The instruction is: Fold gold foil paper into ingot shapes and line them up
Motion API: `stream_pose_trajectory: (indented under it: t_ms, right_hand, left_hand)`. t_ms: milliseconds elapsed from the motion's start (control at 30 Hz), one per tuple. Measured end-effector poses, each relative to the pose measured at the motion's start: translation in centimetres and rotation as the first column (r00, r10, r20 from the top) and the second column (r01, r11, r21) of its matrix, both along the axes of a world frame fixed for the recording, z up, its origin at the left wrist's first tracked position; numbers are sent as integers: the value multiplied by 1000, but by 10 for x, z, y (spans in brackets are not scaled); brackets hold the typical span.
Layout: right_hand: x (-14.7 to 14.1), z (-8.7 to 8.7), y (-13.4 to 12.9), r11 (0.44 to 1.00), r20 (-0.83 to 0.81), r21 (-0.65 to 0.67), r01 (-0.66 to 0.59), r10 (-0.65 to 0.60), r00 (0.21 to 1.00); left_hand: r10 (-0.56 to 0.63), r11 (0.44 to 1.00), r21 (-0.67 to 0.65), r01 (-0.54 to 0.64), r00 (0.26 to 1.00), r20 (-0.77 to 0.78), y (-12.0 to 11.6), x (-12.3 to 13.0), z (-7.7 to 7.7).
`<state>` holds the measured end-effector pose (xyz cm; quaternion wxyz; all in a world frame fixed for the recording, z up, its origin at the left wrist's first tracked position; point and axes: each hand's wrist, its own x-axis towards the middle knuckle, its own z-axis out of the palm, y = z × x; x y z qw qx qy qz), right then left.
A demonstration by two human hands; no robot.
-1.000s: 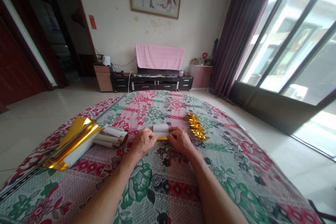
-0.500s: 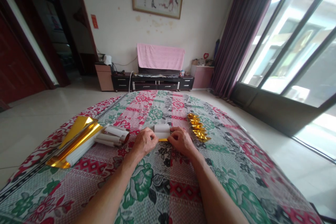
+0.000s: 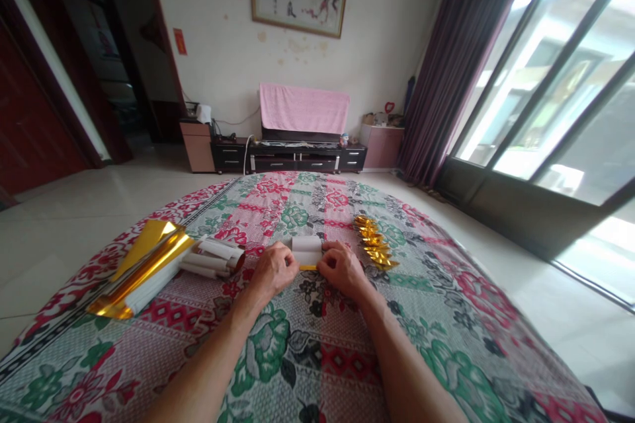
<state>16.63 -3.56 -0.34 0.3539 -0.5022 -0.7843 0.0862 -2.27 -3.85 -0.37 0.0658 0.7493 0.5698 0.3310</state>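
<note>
A small sheet of foil paper [image 3: 307,246], white side up, lies in the middle of the cloth-covered table. Its near edge is turned over into a narrow gold strip. My left hand [image 3: 276,267] pinches the left end of that strip, and the fingers of my right hand [image 3: 342,267] are closed on the right end. To the right sits a row of folded gold paper pieces [image 3: 375,242], touching neither hand. Left of my hands lie several white paper rolls [image 3: 213,256], beside larger gold foil sheets [image 3: 153,264] that are partly rolled.
A flowered cloth [image 3: 307,370] covers the round table. Beyond it, a low black cabinet [image 3: 297,160] stands against the wall with a pink cloth [image 3: 304,106] draped over something on top. Windows and a purple curtain [image 3: 446,66] are on the right.
The gold strip at the sheet's near edge looks slightly narrower. Both hands stay at its ends, with only small finger movement; the other papers have not moved.
</note>
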Motion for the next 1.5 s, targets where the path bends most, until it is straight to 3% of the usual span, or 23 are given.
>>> stream_pose_trajectory:
  t_ms: [233, 567, 867, 1333, 1500]
  right_hand:
    - [0, 3, -3, 999, 13, -9, -32, 32, 999]
    - [-6, 8, -14, 993, 115, -120, 4, 10, 993]
    - [-9, 5, -16, 996, 112, -81, 47, -38, 993]
    - [-21, 2, -21, 981, 103, -48, 190, -184, 978]
    - [-16, 6, -19, 987, 127, -80, 140, -130, 983]
  left_hand:
    - [-53, 999, -14, 53, 999, 5, 0, -3, -1]
    - [-143, 986, -76, 146, 989, 48, 0, -6, 0]
    - [-175, 978, -111, 179, 984, 41, -1, -5, 0]
    - [-153, 985, -74, 155, 988, 24, -2, -4, -5]
    - [-151, 987, -50, 151, 988, 12, -4, -2, -5]
